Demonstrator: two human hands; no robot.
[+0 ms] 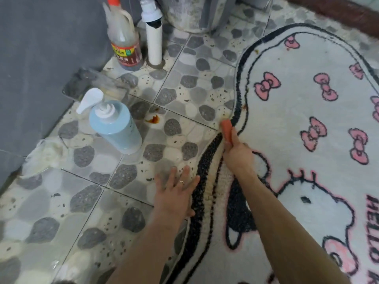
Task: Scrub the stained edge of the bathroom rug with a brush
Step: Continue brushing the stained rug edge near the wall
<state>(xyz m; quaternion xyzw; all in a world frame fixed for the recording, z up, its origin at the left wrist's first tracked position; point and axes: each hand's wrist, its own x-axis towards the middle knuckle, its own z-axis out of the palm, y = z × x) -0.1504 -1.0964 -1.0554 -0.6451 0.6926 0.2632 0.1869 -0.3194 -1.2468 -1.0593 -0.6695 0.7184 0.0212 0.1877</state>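
A white bathroom rug (287, 124) with pink bows and a black border covers the right half of the floor. Brown stain marks sit on its left edge near the black border (238, 111). My right hand (238, 152) grips an orange brush (226, 130), whose head rests on that edge. My left hand (176, 191) lies flat with fingers spread on the tile, its fingertips touching the rug's black border lower down.
A blue pump bottle (114, 126) stands on the pebble-pattern tiles, with a brown spill (152, 119) on the floor beside it. A sauce bottle (124, 42) and a white pipe (154, 42) stand at the back. A grey wall (41, 58) runs along the left.
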